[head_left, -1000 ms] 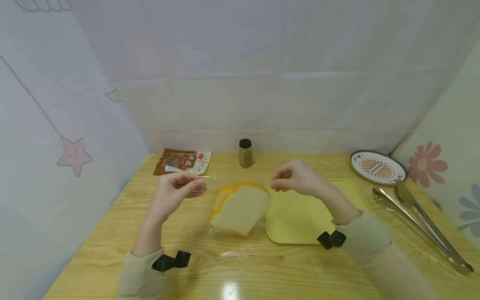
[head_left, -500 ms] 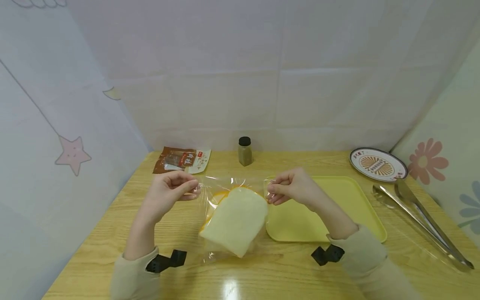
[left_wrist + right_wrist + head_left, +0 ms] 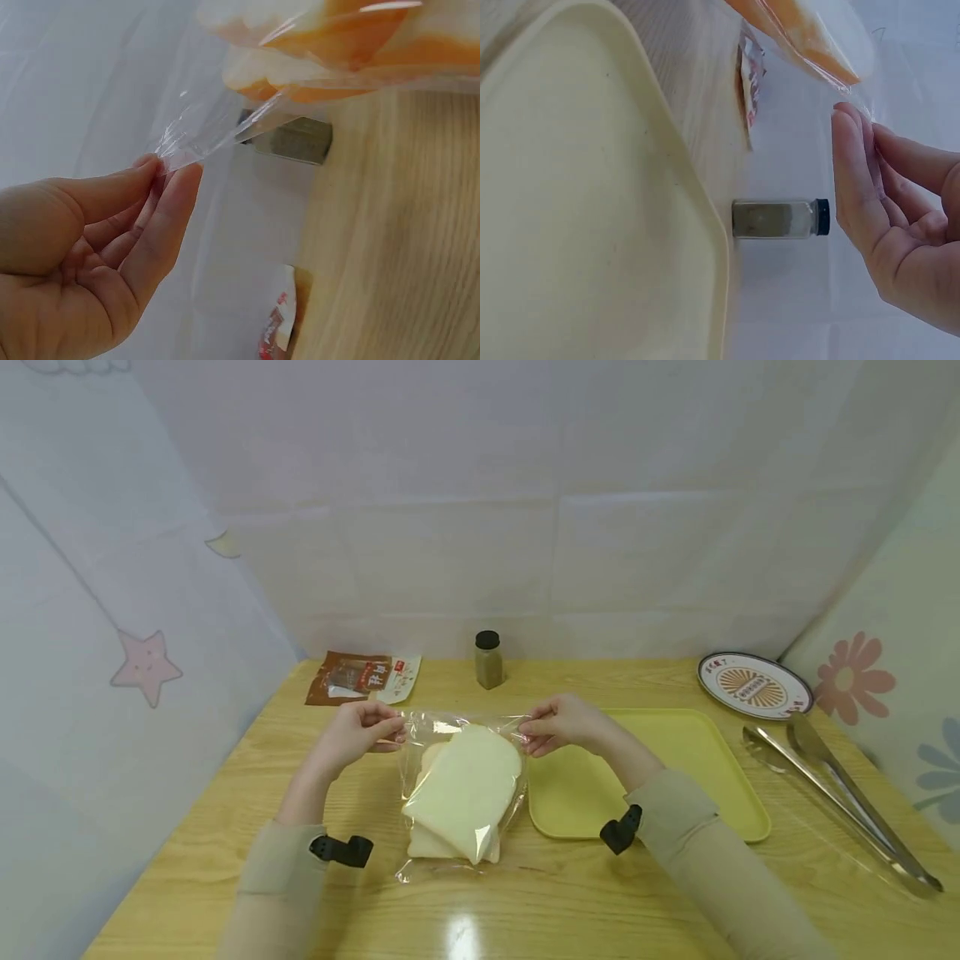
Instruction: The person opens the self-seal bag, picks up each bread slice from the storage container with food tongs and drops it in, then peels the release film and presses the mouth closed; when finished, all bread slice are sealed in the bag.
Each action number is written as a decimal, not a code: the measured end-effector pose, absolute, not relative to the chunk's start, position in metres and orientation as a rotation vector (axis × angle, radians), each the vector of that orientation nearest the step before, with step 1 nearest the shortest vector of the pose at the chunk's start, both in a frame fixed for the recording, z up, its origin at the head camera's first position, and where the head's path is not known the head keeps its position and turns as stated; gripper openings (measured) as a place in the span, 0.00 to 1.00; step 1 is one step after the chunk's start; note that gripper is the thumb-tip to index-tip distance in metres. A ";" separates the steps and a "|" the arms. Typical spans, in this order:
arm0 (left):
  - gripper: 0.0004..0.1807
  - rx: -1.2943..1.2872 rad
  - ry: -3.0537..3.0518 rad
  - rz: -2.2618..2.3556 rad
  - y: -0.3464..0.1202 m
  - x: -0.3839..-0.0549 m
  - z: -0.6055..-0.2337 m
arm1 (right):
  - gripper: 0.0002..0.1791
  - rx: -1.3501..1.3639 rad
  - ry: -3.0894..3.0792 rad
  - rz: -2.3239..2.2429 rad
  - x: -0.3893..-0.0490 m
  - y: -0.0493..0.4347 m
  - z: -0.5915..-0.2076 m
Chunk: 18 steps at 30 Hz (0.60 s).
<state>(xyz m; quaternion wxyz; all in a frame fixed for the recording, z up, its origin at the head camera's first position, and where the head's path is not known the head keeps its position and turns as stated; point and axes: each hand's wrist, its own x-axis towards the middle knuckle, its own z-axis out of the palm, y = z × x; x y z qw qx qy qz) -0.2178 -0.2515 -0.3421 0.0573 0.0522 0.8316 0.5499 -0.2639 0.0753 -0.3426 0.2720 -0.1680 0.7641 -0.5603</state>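
A clear plastic bag (image 3: 420,727) hangs between both hands in the head view, with bread slices (image 3: 467,789) inside. Two slices show, overlapping at an angle, pale with orange crust in the wrist views. My left hand (image 3: 363,735) pinches the bag's upper left corner between thumb and fingers, seen closely in the left wrist view, where the film (image 3: 184,146) gathers at the fingertips. At the upper right corner, my right hand (image 3: 562,727) pinches the film the same way. The right wrist view shows the bread (image 3: 799,34) above the right hand's fingertips.
A yellow tray (image 3: 675,777) lies right of the bag, partly behind the right arm. Metal tongs (image 3: 847,806) and a patterned plate (image 3: 753,687) are farther right. At the back stand a black-capped spice jar (image 3: 489,662) and a brown-and-white packet (image 3: 363,678).
The bag was flung and blurred a second ago; now it hangs flatter and stiller. The bread inside has turned to face the camera. The right hand has shifted slightly left.
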 end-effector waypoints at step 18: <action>0.15 -0.053 2.572 1.470 -0.255 -0.261 -0.388 | 0.14 -0.211 2.295 -1.395 -0.291 0.030 -0.387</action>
